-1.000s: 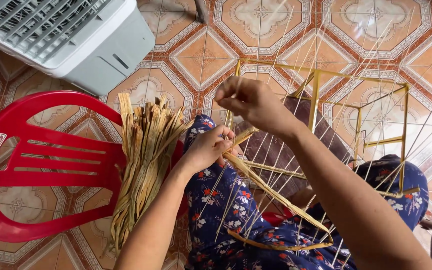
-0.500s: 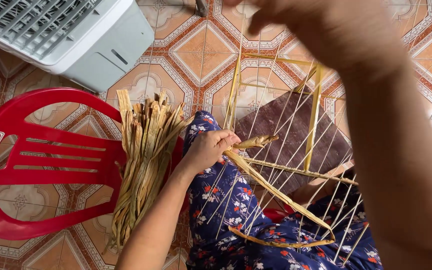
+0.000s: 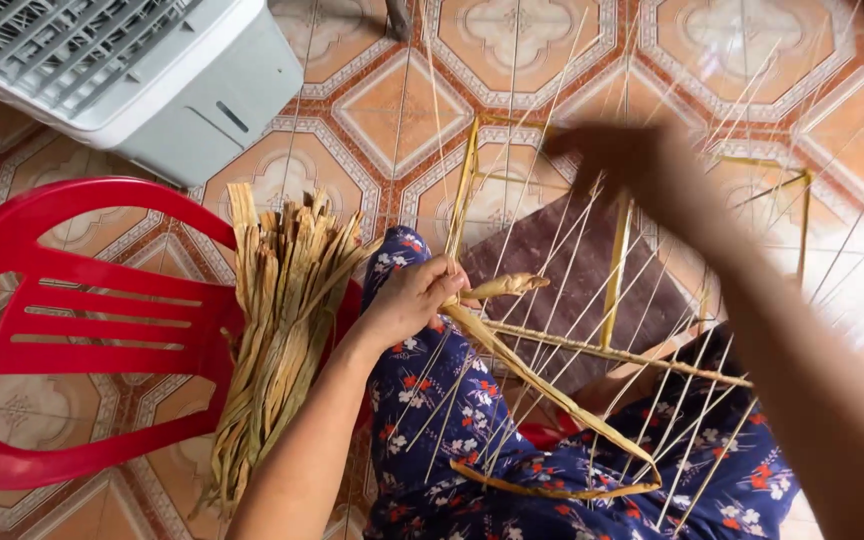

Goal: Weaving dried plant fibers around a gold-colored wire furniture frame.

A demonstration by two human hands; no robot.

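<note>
Left hand (image 3: 414,300) pinching the flat straw strip (image 3: 542,400) against the thin ribs (image 3: 552,300); right hand (image 3: 617,160), lowered since a moment ago, blurring among them, grip unreadable; weaving continuing.

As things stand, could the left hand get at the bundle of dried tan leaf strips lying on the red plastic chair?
Probably yes: the left hand grips a leaf strand beside the bundle of dried tan leaf strips, with nothing between them, though it would have to release the strand first.
</note>
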